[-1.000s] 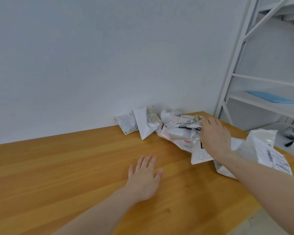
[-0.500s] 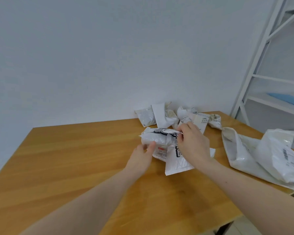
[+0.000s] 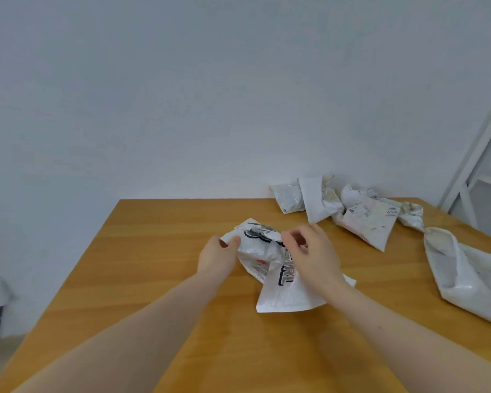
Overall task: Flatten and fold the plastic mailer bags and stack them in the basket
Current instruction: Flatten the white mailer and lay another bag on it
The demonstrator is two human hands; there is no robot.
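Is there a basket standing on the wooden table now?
No, the wooden table carries only crumpled mailer bags and the one bag both hands hold.

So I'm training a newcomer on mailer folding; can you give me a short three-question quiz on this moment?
1. True or false: the crumpled mailer is pinched by both the left hand and the right hand.
2. Where does the pile of waiting bags lie? A) far right of the table, by the wall B) on the floor C) in a basket
3. Fill in: no ____ for stacking is in view.

Key: 1 true; 2 A; 3 basket
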